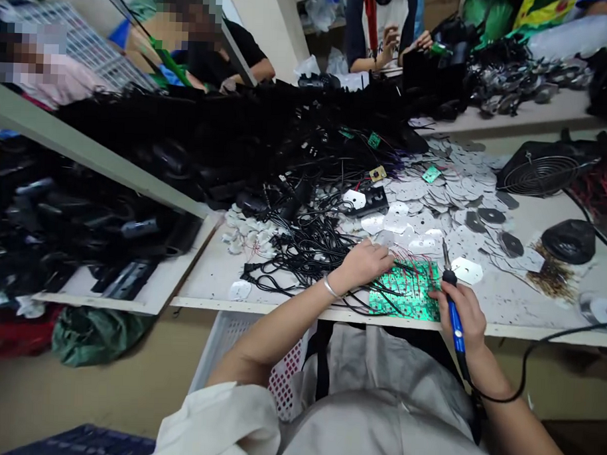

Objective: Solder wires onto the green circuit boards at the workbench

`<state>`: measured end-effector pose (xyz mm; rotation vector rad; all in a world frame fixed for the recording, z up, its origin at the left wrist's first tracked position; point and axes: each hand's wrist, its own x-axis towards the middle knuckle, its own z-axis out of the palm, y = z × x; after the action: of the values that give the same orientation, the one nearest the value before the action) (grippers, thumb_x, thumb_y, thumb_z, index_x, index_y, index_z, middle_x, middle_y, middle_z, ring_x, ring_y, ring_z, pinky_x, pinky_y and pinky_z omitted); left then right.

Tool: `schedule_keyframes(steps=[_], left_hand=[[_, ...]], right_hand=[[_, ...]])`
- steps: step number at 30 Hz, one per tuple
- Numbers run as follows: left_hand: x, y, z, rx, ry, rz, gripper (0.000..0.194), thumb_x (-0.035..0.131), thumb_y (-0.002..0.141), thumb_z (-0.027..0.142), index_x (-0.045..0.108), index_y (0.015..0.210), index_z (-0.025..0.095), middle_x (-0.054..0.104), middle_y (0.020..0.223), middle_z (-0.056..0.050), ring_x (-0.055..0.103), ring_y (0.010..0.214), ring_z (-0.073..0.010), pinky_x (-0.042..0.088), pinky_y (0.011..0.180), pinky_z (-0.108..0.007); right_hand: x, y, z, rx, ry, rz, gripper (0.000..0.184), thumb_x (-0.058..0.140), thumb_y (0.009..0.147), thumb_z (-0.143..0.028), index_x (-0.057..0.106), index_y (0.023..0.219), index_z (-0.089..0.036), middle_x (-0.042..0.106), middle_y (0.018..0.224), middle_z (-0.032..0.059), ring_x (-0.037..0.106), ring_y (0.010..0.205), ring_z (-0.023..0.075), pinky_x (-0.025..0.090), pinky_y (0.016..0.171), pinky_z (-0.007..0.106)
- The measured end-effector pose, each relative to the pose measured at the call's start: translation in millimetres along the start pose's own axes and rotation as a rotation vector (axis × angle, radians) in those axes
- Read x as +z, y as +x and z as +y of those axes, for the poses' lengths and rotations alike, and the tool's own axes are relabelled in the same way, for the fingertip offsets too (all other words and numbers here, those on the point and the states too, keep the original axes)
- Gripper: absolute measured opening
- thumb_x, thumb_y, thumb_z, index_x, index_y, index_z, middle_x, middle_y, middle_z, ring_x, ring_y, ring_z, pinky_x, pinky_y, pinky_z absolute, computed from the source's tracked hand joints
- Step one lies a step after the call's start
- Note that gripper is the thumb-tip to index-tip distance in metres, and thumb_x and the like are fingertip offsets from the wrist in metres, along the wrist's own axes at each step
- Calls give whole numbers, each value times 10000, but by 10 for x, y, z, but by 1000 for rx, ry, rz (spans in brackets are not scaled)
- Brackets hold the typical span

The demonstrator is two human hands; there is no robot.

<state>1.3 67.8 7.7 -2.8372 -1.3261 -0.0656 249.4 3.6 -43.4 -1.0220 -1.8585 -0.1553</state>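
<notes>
A soldering iron (456, 329) with a blue handle is gripped in my right hand (467, 313), tip pointing up and away, over the right edge of a green circuit board panel (405, 301). The panel lies at the table's front edge with thin red wires and black leads across it. My left hand (366, 264) is at the panel's upper left corner, fingers closed and pointing right; what they pinch is hidden. Under and left of that hand spreads a tangle of black cables (307, 254), with a plug (249, 271) at its left end.
Flat grey-white plates (434, 205) are heaped behind the panel. At the right stand a fan with a wire guard (537, 172), a dark lump (568, 240) and a solder wire spool (599, 307). White small parts (248, 232) lie left. Other people sit across the table.
</notes>
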Motion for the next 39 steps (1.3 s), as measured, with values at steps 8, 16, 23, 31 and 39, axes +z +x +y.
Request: schedule_keyframes(steps=[8,16,23,31,39], left_hand=[[-375,147,-682,-696,-272,683,303,476,954,320,610,1157,139,637,1137,-128,570,1108,-201,438,979,-329],[-674,463,-1423,-881,-565,557,322,450,895,244,663,1100,117,710,842,-59,630,678,-138,506,669,-246],[-1005,224,-1514,-767,-2,208,362,409,933,343,696,1081,180,698,1027,-117,643,937,-265,464,814,-356],[-944,167,-1499,-715,205,183,442,350,964,414,645,1170,157,608,1121,-163,556,1047,-318,399,855,-404],[-891,1022,-1559,-325,103,335,196,544,869,211,701,977,168,663,1005,-138,512,1102,-330,357,947,-488]], right_hand=[[21,-28,-8,-9,-1,-4,630,683,819,-88,486,1394,-254,713,884,74,703,753,223,613,659,314],[59,-104,-10,51,56,-20,558,648,843,-97,508,1362,-247,684,995,107,719,782,215,622,693,312],[72,-87,-4,36,42,-28,559,664,830,-92,508,1347,-237,665,976,101,702,806,212,616,672,300],[65,-37,-39,3,19,-2,526,661,832,-80,517,1325,-193,639,961,101,684,803,189,599,672,269],[89,-104,-20,40,52,-27,517,630,857,-84,508,1346,-200,630,998,93,676,857,161,579,712,229]])
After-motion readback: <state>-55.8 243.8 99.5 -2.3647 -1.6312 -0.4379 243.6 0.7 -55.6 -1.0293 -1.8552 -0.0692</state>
